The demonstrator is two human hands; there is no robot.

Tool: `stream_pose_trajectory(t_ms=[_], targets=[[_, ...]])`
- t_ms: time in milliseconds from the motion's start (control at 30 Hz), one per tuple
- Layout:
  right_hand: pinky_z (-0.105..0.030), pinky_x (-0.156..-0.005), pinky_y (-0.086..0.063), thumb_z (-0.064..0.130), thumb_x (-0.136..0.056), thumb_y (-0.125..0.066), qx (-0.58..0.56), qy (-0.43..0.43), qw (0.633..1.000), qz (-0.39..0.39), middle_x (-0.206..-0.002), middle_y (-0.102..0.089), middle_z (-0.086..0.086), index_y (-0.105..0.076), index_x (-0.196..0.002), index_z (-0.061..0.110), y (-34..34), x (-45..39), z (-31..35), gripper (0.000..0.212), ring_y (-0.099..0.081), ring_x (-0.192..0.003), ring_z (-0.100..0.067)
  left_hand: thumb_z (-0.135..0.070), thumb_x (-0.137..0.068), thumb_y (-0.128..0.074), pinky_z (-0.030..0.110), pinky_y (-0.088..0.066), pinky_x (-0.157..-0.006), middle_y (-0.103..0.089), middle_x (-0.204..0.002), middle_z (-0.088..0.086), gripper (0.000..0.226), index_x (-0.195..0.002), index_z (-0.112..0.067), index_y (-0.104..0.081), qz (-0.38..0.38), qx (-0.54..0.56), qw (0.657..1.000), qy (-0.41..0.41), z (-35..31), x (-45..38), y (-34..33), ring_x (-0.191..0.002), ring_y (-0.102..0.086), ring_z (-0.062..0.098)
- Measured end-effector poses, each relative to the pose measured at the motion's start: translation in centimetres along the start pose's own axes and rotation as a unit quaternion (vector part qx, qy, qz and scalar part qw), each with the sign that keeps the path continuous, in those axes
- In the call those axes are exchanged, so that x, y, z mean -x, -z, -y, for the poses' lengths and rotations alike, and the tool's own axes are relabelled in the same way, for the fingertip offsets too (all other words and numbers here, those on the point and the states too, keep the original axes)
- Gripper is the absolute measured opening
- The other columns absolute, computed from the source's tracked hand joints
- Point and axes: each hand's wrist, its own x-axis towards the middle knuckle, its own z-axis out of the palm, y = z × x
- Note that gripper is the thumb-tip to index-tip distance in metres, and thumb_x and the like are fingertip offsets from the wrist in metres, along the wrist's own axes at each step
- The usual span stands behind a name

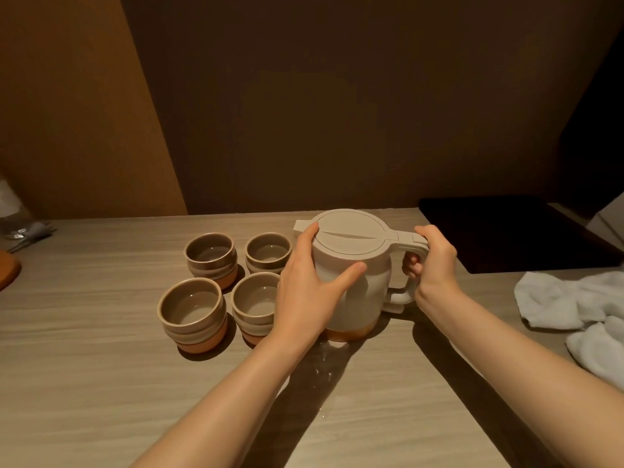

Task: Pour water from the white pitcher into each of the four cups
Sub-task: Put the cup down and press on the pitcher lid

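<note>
The white pitcher (354, 265) stands upright on the wooden table (101, 383), lid on, spout pointing left. My right hand (435, 261) is closed around its handle. My left hand (310, 292) is spread against the pitcher's left side, thumb across the front and fingers up near the spout. To the left of the pitcher, several grey-and-terracotta cups stand in a square: far left (210, 256), far right (268, 251), near left (192, 312) and near right (255, 307). Water glints in the cups. My left hand hides part of the near right cup.
A crumpled white cloth (580, 312) lies at the right. A dark tray or mat (506, 231) sits at the back right. Small water drops (324, 363) spot the table in front of the pitcher. Cutlery (23, 234) and an orange object (6, 268) sit at the far left edge.
</note>
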Motion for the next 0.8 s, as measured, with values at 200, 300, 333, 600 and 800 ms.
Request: stream_pose_trajectory(t_ms=[200, 300, 333, 600, 800], targets=[[-0.022, -0.039, -0.027, 0.033, -0.087, -0.055, 0.01, 0.028, 0.999, 0.034, -0.047, -0.045, 0.003, -0.052, -0.067, 0.01, 0.2, -1.1, -0.3, 0.03, -0.039, -0.039, -0.008, -0.066, -0.066, -0.072, 0.043, -0.046, -0.104, -0.046, -0.143, -0.019, 0.09, -0.143, -0.043, -0.031, -0.043, -0.019, 0.999, 0.001, 0.1, 0.3, -0.6, -0.132, -0.041, 0.007], [-0.022, -0.041, -0.028, 0.037, -0.092, -0.051, 0.02, 0.034, 0.998, 0.057, -0.046, -0.045, 0.004, -0.053, -0.065, 0.011, 0.3, -1.4, -0.5, 0.038, -0.038, -0.039, -0.008, -0.066, -0.066, -0.072, 0.043, -0.046, -0.103, -0.046, -0.142, -0.02, 0.09, -0.142, -0.045, -0.03, -0.06, -0.03, 0.998, 0.004, 0.1, 0.4, -1.0, -0.132, -0.041, 0.007], [-0.022, -0.041, -0.028, 0.038, -0.093, -0.05, 0.02, 0.036, 0.997, 0.062, -0.046, -0.044, 0.003, -0.053, -0.064, 0.011, 0.3, -1.4, -0.5, 0.04, -0.037, -0.039, -0.009, -0.067, -0.065, -0.071, 0.043, -0.046, -0.103, -0.046, -0.142, -0.019, 0.09, -0.142, -0.045, -0.03, -0.065, -0.034, 0.997, 0.006, 0.1, 0.4, -1.1, -0.133, -0.041, 0.007], [-0.031, -0.073, -0.052, 0.043, -0.097, -0.046, 0.04, 0.022, 0.997, 0.061, -0.083, -0.07, -0.006, -0.065, -0.085, 0.009, 0.4, -1.1, -0.3, 0.04, -0.067, -0.081, -0.018, -0.07, -0.066, -0.069, 0.042, -0.046, -0.103, -0.046, -0.144, -0.016, 0.092, -0.144, -0.043, -0.029, -0.078, -0.063, 0.995, 0.005, 0.2, 0.5, -1.3, -0.134, -0.041, 0.01], [-0.021, -0.076, -0.043, 0.039, -0.104, -0.027, 0.189, 0.097, 0.974, 0.076, -0.115, -0.062, 0.0, -0.062, -0.124, 0.018, 0.7, 0.8, 1.3, 0.045, -0.057, -0.103, -0.01, -0.062, -0.072, -0.07, 0.046, -0.046, -0.103, -0.043, -0.147, -0.013, 0.093, -0.148, -0.042, -0.02, -0.041, -0.061, 0.997, 0.002, -0.2, 0.8, -0.8, -0.135, -0.041, 0.015]])
